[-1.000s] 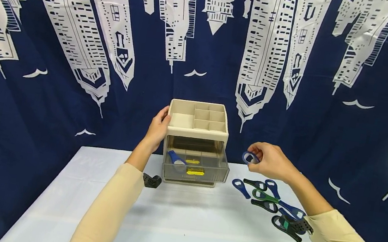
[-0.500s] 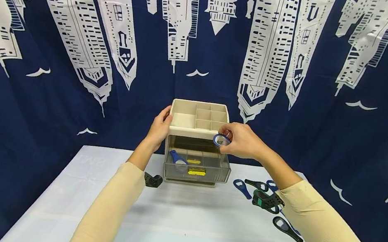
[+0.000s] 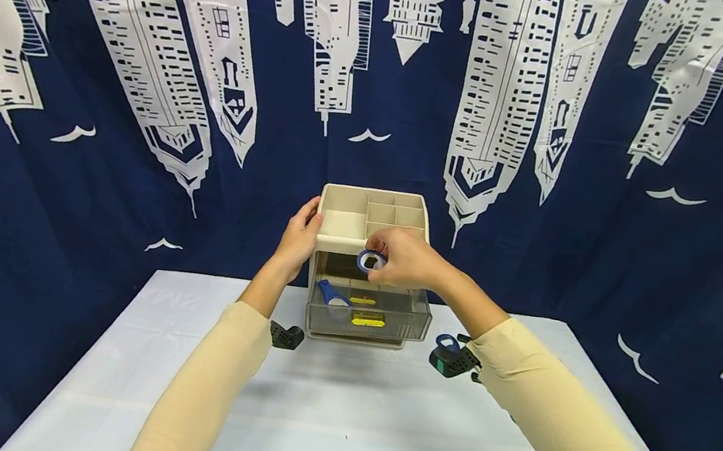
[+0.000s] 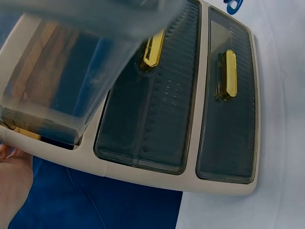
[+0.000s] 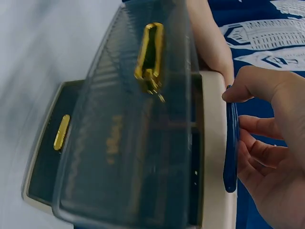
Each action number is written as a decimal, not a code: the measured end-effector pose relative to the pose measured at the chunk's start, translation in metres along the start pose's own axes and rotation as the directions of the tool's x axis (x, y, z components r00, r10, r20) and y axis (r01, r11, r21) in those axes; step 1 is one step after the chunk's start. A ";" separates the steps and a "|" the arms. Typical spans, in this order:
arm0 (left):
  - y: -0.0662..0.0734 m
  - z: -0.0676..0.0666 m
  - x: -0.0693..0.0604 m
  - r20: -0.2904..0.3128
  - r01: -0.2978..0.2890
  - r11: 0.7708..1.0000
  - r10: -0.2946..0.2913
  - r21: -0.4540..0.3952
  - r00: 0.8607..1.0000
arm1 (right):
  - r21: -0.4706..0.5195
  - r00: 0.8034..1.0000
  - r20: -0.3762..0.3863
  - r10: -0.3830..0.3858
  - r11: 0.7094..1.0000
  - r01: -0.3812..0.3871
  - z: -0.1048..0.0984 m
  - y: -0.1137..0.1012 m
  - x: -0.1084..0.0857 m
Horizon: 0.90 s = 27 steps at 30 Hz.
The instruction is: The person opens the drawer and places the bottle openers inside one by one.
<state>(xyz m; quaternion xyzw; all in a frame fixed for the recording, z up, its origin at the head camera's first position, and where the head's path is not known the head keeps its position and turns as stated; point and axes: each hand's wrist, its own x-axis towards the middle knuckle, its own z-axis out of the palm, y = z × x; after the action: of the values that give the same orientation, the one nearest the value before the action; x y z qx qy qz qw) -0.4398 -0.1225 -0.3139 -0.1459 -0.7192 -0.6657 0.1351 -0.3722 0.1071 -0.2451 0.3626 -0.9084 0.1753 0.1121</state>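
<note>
My right hand [image 3: 405,259] holds a blue tool [image 5: 231,143] pinched between thumb and fingers; the right wrist view shows the grip plainly. The tool is above the pulled-out top drawer [image 3: 326,320], in front of the upper part of the cabinet [image 3: 341,243]; whether it touches the cabinet I cannot tell. My left hand [image 3: 298,239] rests against the cabinet's left side, fingers laid along it, apparently as a brace. Inside the drawer, a second tool [image 3: 328,292] lies aslant, toward the left. A third tool [image 3: 447,342] is on the table [image 3: 304,420], partly hidden by my right wrist gear. Assessment: the step in hand appears to be stowing, at the point of placement. The next move calls for lowering the tool past the drawer's front wall, clear of the second, before releasing; the left hand should hold the cabinet steady.
</note>
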 end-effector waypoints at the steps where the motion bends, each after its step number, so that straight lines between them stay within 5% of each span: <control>1: 0.000 0.000 0.000 0.001 0.000 1.000 0.000 0.001 1.000 | -0.013 1.000 0.008 -0.010 1.000 0.010 0.003 -0.001 0.002; 11: 0.001 -0.001 -0.002 0.006 0.000 1.000 0.000 -0.017 1.000 | -0.086 0.991 -0.018 -0.133 0.988 0.131 0.031 -0.011 0.013; 27: 0.001 0.000 -0.001 0.002 0.011 1.000 -0.011 -0.006 1.000 | -0.002 0.991 -0.109 -0.073 0.997 0.073 0.019 -0.009 -0.009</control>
<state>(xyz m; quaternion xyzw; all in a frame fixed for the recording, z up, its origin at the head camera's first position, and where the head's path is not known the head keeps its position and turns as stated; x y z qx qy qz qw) -0.4387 -0.1225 -0.3133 -0.1429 -0.7182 -0.6684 0.1304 -0.3611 0.0987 -0.2633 0.3854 -0.8869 0.1917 0.1677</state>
